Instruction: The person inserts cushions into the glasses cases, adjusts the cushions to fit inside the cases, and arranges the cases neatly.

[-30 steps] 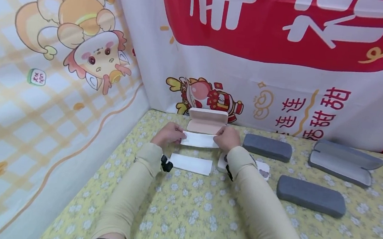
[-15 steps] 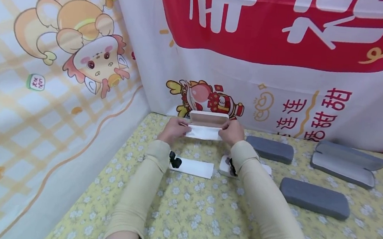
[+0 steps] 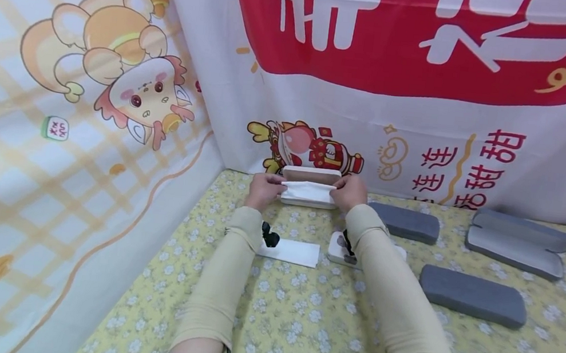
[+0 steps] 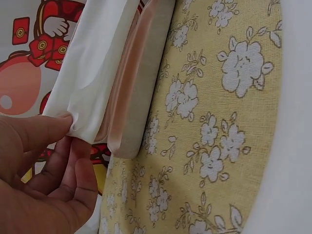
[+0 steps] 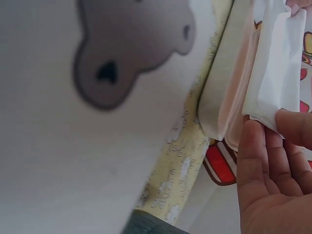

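Observation:
A folded white cloth [image 3: 307, 191] stretches between both hands over an open glasses case [image 3: 308, 204] with a pale outside and pink lining. My left hand [image 3: 263, 190] pinches the left end of the cloth between thumb and fingers. At the other end, my right hand [image 3: 351, 193] pinches the corner, thumb on top and fingers beneath. The left wrist view has the cloth [image 4: 90, 63] alongside the pink-lined interior, close to the case wall [image 4: 144, 92]. Part of the interior is hidden by the cloth.
A second folded white cloth [image 3: 295, 252] lies nearer me. Beside it, partly under my right forearm, is a white case [image 3: 336, 250] with bear prints. To the right lie two closed grey cases [image 3: 405, 222] [image 3: 472, 295] and an open grey case [image 3: 519, 247]. A printed curtain [image 3: 398, 114] hangs behind.
Both hands have moved the cloth away from me, from in front of the open glasses case to above it. The case's front wall now shows below the cloth.

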Available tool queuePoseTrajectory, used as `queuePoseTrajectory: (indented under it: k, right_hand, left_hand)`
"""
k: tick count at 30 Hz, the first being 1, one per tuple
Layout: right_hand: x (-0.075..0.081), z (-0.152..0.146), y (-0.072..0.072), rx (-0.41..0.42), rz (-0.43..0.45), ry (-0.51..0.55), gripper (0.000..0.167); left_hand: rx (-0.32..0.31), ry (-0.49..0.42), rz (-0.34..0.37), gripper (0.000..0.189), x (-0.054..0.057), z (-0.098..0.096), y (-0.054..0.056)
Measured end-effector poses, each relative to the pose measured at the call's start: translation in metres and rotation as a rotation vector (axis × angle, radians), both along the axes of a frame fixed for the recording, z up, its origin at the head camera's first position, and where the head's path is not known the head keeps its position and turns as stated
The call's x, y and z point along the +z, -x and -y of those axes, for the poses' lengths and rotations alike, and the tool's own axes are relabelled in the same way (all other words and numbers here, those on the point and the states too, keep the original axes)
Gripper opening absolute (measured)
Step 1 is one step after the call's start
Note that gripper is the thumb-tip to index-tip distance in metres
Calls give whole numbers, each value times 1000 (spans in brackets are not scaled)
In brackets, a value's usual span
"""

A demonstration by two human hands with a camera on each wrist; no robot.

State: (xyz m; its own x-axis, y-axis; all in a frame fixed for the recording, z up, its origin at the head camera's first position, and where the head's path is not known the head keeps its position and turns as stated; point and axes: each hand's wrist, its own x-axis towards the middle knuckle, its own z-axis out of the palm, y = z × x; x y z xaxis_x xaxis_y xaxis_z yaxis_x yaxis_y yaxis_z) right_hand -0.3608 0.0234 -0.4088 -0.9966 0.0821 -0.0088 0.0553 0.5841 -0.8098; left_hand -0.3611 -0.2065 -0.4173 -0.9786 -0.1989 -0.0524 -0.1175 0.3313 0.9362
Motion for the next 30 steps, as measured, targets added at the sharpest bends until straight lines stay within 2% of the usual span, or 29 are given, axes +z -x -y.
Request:
queuePoseTrajectory:
  k: [5, 9, 15, 19, 23, 30]
  right_hand:
    - [-2, 1, 6, -20, -3, -5, 3]
    - [-2, 1, 8, -12, 16, -26, 4]
    - [-6, -1, 11, 20, 84, -55, 4]
    - [-9, -3, 18, 39, 107, -53, 7]
    - [-10, -3, 24, 37, 98, -82, 8]
    - [-9, -2, 29, 15, 141, -74, 9]
  left_hand:
    - [52, -66, -31, 23, -5, -6, 5]
    - [83, -53, -29, 20, -9, -7, 9]
    - [90, 4, 30, 16, -16, -6, 12]
    - [108, 8, 18, 15, -19, -5, 13]
    - [96, 6, -4, 17, -21, -5, 16]
    - [111, 13, 24, 16, -22, -6, 21]
